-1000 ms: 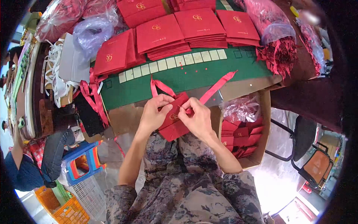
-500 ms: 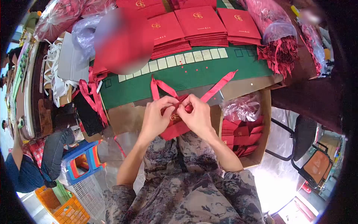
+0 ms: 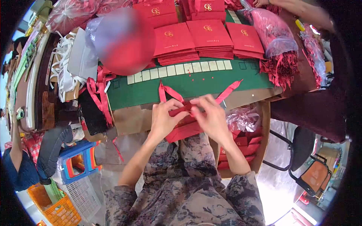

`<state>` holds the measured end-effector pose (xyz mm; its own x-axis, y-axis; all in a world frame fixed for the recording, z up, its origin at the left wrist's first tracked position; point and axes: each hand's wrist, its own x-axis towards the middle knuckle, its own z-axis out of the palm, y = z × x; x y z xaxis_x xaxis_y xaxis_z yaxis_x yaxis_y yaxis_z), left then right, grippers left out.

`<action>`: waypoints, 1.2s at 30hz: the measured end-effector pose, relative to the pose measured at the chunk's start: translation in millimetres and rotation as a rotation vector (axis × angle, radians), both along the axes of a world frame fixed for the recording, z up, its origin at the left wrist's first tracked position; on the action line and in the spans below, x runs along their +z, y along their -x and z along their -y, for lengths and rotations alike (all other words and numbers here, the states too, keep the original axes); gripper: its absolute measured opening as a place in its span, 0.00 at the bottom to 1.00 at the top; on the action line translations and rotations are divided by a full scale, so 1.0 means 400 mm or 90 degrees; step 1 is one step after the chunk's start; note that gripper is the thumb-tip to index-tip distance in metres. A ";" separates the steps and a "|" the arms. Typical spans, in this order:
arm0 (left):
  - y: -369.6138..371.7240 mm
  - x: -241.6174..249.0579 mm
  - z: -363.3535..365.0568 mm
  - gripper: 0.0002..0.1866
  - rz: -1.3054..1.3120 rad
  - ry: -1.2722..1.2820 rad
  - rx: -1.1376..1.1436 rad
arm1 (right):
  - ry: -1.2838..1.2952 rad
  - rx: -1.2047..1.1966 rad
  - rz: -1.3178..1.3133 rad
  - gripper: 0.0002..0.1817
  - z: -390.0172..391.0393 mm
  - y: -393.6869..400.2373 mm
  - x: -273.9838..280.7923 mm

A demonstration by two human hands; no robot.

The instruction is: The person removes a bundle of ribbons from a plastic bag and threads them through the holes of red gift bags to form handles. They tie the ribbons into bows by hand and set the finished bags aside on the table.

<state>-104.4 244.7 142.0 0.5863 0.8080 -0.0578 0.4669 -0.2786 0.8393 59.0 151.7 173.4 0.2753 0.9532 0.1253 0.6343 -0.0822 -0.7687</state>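
A small red bag (image 3: 184, 130) is held at the table's near edge, above my lap. My left hand (image 3: 166, 116) pinches the bag's top edge from the left. On its right side, my right hand (image 3: 211, 115) has thumb and fingers closed at the top edge, near the ribbon; what exactly lies between those fingertips is too small to make out. One pink-red ribbon (image 3: 171, 92) loops up from the bag on the left, and another ribbon (image 3: 229, 91) stretches to the upper right over the green mat (image 3: 145, 94).
Stacks of red bags (image 3: 213, 35) stand at the back of the table. A plastic-wrapped ribbon bundle (image 3: 279, 49) lies right, a cardboard box (image 3: 266, 135) of red bags below. A co-worker's arm (image 3: 301, 9) reaches in at upper right; another person (image 3: 22, 165) is at left.
My right hand has shifted slightly right and its fingers have moved along the bag's top edge. The view has shifted a little, and a co-worker's arm now shows at the upper right.
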 end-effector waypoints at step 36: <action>0.003 0.015 -0.026 0.04 0.183 -0.360 -0.169 | 0.104 0.390 -0.190 0.09 -0.127 -0.125 0.010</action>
